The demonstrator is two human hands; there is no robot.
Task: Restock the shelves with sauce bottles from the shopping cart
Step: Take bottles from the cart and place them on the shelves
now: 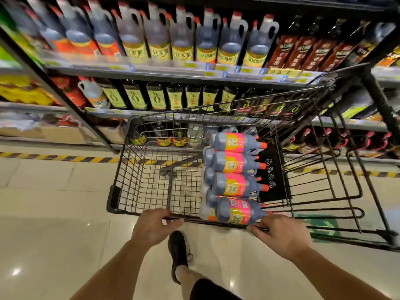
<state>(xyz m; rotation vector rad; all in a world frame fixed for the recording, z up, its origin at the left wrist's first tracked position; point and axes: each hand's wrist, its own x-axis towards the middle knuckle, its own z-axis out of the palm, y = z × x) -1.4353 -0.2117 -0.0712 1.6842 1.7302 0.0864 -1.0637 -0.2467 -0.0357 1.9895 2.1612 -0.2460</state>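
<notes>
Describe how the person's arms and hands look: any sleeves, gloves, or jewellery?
Both forearms are bare to the frame edge, with no sleeves in view. The left hand and right hand wear no gloves, and no watch, ring or wristband shows. Below them, dark shorts and a black shoe are visible.
</notes>
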